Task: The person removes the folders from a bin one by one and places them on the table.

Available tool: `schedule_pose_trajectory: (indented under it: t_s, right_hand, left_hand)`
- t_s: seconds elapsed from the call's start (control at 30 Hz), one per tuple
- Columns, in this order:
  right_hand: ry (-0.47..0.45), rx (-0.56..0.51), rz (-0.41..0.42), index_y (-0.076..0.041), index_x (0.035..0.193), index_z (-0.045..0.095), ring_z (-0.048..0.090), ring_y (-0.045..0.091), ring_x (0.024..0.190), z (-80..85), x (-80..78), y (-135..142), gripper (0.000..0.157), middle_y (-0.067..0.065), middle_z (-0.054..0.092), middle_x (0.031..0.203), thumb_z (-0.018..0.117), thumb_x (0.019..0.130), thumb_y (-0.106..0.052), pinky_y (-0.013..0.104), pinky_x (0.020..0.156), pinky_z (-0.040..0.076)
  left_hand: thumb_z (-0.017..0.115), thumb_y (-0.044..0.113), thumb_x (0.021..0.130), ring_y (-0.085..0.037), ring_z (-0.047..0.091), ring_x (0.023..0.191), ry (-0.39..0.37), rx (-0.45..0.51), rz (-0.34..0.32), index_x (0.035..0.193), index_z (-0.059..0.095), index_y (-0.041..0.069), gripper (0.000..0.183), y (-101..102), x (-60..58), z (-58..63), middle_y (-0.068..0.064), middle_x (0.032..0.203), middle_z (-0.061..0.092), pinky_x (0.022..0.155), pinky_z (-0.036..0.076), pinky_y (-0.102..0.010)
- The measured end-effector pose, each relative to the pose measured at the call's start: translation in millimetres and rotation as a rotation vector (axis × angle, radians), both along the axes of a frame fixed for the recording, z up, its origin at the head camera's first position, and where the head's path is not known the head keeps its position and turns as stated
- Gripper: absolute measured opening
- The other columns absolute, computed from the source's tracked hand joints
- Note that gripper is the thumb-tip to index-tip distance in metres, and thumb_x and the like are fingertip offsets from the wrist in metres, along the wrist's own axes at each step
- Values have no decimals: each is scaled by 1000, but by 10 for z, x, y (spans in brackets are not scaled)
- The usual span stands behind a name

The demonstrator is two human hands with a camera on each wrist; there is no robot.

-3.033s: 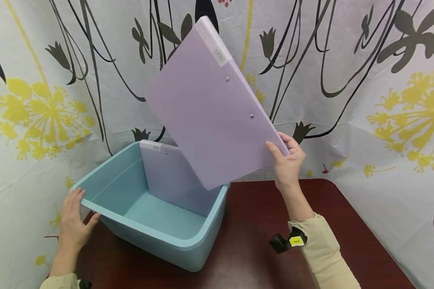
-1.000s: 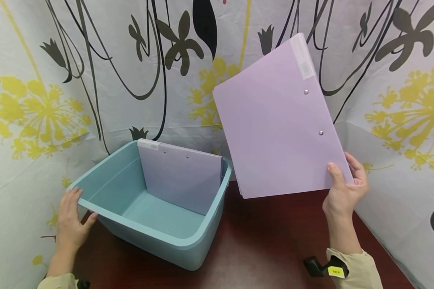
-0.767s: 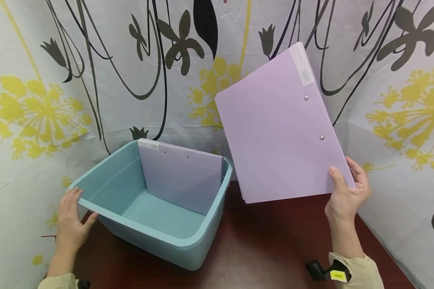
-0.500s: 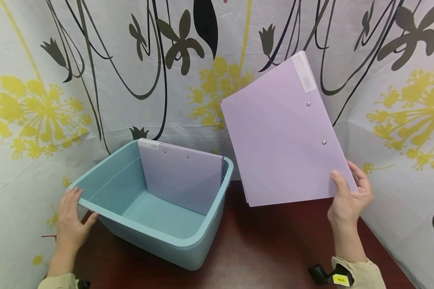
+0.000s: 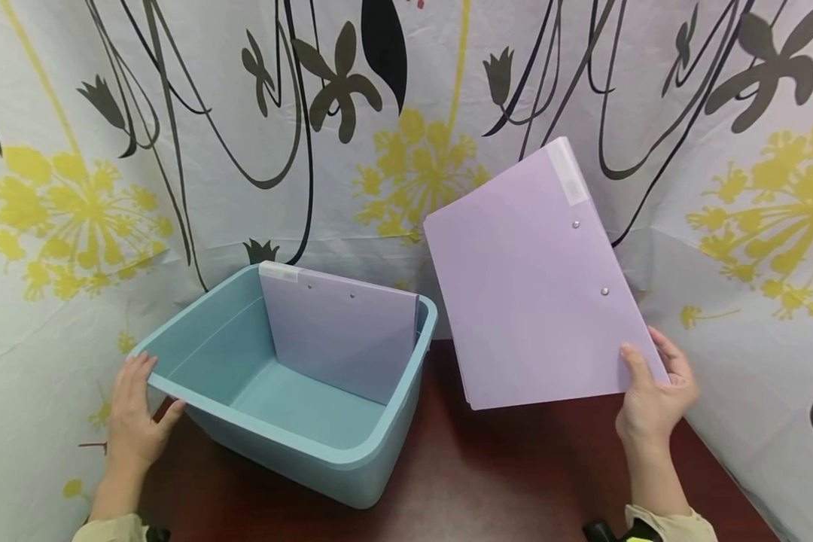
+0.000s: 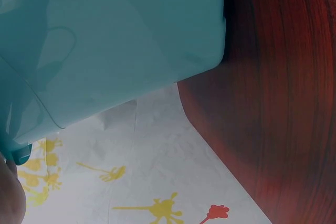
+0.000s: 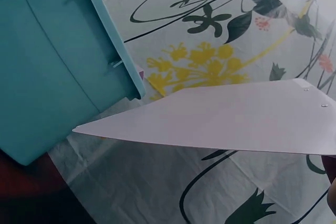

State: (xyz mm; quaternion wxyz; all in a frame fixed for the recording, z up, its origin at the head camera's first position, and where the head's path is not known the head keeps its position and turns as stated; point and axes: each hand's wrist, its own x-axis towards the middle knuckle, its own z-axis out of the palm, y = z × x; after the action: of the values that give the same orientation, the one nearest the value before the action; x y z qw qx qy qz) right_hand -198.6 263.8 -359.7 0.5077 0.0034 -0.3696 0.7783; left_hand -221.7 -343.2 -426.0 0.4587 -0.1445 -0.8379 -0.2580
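My right hand (image 5: pixel 656 399) pinches a lilac file folder (image 5: pixel 528 293) by its lower right corner, thumb on the near cover. The folder is tilted above the table, right of a blue plastic tub (image 5: pixel 257 440); a pale label strip and two metal rivets run along its spine. In the right wrist view the folder (image 7: pixel 220 121) shows nearly edge-on. My left hand (image 5: pixel 134 418) holds the tub's front left corner, fingertips over the rim and thumb at the front. Inside the tub, a second lilac folder (image 5: pixel 342 331) stands leaning against the back wall.
The tub stands on a dark red-brown wooden table (image 5: pixel 488 474). Behind and on both sides hangs a white cloth (image 5: pixel 210 135) printed with yellow and grey flowers, close to the tub's back rim and the table's right edge.
The folder in my right hand has moved from over the tub out to the right, turned more upright, then come lower. My left hand and the tub have stayed nearly in place.
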Motion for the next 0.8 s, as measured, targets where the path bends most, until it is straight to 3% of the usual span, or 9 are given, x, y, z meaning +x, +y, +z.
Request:
schedule_pose_trajectory:
  t_s: [0.6, 0.7, 0.8]
  right_hand:
    - [-296, 4, -51, 8, 105, 63, 62, 13, 75, -442, 106, -33, 35, 6, 67, 88, 64, 71, 16, 18, 57, 50]
    - [-337, 49, -45, 6, 109, 62, 62, 12, 76, -577, 89, 3, 38, 7, 66, 93, 67, 72, 11, 19, 57, 50]
    - [-273, 53, 2, 6, 109, 62, 64, 14, 76, -849, -13, 123, 40, 10, 67, 96, 68, 70, 12, 21, 54, 51]
  left_hand:
    - [50, 70, 74, -40, 23, 131, -33, 9, -4, 128, 41, -8, 95, 11, 25, 2, -30, 131, 38, 109, 11, -44]
    - [50, 71, 74, -40, 24, 130, -33, 9, -1, 128, 41, -8, 96, 10, 22, 3, -30, 131, 38, 109, 11, -44]
    - [49, 72, 74, -41, 24, 130, -29, 9, 3, 128, 41, -8, 97, 9, 17, 3, -31, 131, 38, 109, 12, -43]
